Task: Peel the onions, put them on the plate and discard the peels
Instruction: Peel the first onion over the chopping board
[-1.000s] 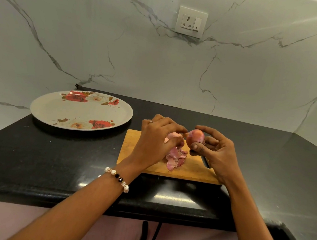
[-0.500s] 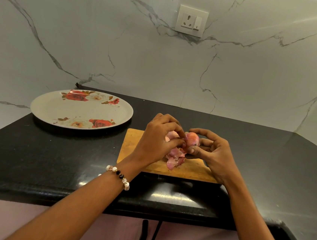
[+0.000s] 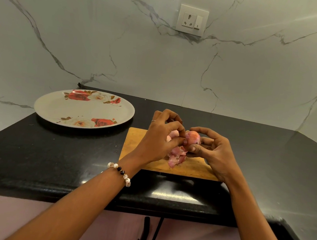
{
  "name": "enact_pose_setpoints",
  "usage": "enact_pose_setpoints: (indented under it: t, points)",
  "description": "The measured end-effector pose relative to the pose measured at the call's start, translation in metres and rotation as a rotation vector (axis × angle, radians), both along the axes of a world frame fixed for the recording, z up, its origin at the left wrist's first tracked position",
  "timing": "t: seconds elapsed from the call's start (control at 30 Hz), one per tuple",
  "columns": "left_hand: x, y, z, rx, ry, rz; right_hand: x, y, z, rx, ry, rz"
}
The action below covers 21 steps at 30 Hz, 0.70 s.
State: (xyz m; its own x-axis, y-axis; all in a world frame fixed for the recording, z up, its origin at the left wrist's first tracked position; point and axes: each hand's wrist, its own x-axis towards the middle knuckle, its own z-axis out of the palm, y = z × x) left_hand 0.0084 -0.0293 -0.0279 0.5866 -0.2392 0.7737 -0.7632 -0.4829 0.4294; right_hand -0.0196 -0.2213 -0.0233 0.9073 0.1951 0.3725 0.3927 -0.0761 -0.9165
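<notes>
Holding the onion (image 3: 193, 137) above the board (image 3: 135, 146), your right hand (image 3: 212, 152) curls thumb and fingers round it, while your left hand (image 3: 160, 139) pinches at its skin with curled fingertips. Loose peels (image 3: 177, 157) lie on the board beneath (pink, heaped). The plate (image 3: 57, 107) sits well apart, left.

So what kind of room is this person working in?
Most likely a home kitchen. A black stone countertop meets a marble-look wall with a power socket, and on the counter are a wooden cutting board with onion peels and a flowered plate.
</notes>
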Motion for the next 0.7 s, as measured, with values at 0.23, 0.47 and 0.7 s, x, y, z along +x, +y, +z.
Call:
enact_pose_setpoints:
  t: [0.23, 0.47, 0.7]
  points:
    - [0.0006, -0.002, -0.0051, 0.085, 0.007, -0.01, 0.0004, 0.0007, 0.001, 0.009, 0.0, -0.003]
    - [0.0025, -0.0027, -0.0063, 0.117, -0.054, 0.011, 0.0037, -0.0004, -0.001, 0.031, -0.009, -0.039]
    - [0.0017, -0.0023, -0.0058, 0.149, -0.056, 0.015, 0.0029, 0.0016, 0.0021, 0.13, 0.01, -0.103]
